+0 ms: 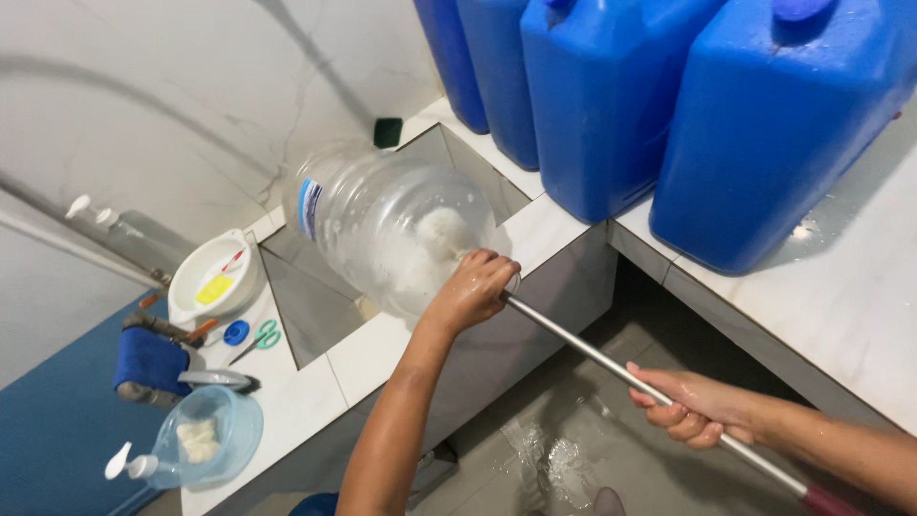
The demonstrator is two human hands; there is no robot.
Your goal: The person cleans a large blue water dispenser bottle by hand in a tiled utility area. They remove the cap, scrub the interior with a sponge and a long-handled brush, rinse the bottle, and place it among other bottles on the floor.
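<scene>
bottle on side, mouth lower-right | left hand grips mouth | right hand grips rod, axis in line

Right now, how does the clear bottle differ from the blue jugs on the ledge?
The bottle is see-through and round; the jugs are solid blue and boxy. The bottle lies tilted, held at its neck by the left hand, with a metal rod going inside; the jugs stand upright, untouched. Both look plastic.
</scene>
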